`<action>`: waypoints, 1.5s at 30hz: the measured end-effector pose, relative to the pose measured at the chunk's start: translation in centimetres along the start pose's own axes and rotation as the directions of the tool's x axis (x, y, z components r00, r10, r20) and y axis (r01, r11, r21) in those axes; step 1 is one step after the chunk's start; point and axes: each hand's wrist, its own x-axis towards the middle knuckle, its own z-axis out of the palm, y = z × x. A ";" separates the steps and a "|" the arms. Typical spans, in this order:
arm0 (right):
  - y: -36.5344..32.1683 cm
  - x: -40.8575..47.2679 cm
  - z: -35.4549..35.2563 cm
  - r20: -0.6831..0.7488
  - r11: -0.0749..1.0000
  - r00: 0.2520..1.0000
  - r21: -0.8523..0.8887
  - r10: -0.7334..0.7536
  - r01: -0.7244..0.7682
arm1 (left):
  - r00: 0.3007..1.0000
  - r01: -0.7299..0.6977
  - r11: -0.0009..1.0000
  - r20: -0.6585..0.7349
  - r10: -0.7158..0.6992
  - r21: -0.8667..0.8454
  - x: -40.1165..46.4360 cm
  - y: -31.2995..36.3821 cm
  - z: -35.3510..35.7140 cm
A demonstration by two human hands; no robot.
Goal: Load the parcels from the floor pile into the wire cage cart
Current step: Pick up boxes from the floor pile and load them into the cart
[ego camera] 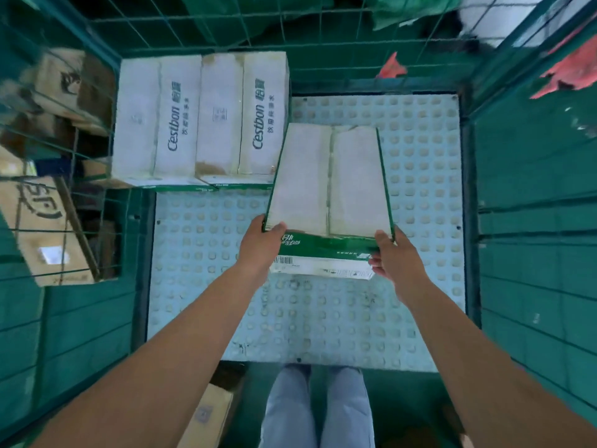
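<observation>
Hands (326, 250) above studded pale-blue cart floor (420, 176)

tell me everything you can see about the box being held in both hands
The held box is a white cardboard carton with green edges, a taped centre seam on top and a barcode label on its near side. The left hand and right hand grip its near corners. It is tilted over the cart's studded pale-blue floor, right of two Cestbon cartons.
</observation>
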 end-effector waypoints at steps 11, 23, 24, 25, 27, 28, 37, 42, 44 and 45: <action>3.8 12.2 3.2 -0.046 0.995 0.997 -0.076 0.059 -0.063 | 0.987 0.130 0.989 0.081 -0.136 0.077 10.3 -4.4 4.1; -4.7 20.0 6.0 0.089 0.993 0.992 -0.085 0.091 -0.083 | 0.969 0.242 0.890 0.057 -0.238 -0.386 17.6 2.4 6.4; -5.2 20.3 6.2 0.096 0.993 0.992 -0.093 0.087 -0.078 | 0.966 0.253 0.859 0.063 -0.252 -0.445 17.7 2.9 6.6; -5.6 20.4 6.4 0.100 0.992 0.992 -0.108 0.076 -0.065 | 0.962 0.262 0.826 0.069 -0.263 -0.499 17.8 3.3 6.7; -6.1 20.4 6.7 0.106 0.989 0.993 -0.146 0.053 -0.037 | 0.958 0.270 0.762 0.089 -0.272 -0.589 17.9 3.9 6.7; -6.2 20.3 6.8 0.119 0.988 0.992 -0.155 0.038 -0.020 | 0.957 0.271 0.730 0.097 -0.272 -0.627 18.0 4.2 6.6; -3.5 17.7 6.8 0.227 0.993 0.974 -0.113 0.001 0.025 | 0.965 0.259 0.693 0.154 -0.212 -0.672 16.5 2.9 5.6; -3.5 14.7 6.4 0.194 0.999 0.981 -0.027 -0.014 0.020 | 0.968 0.249 0.793 0.171 -0.184 -0.556 12.6 1.9 4.7; -3.9 12.0 6.0 0.192 1.000 0.981 0.021 -0.007 0.003 | 0.970 0.230 0.851 0.186 -0.158 -0.472 10.2 1.8 4.2; -4.1 10.0 5.3 0.193 0.999 0.981 0.052 -0.005 -0.006 | 0.968 0.219 0.880 0.207 -0.142 -0.422 8.5 1.7 4.0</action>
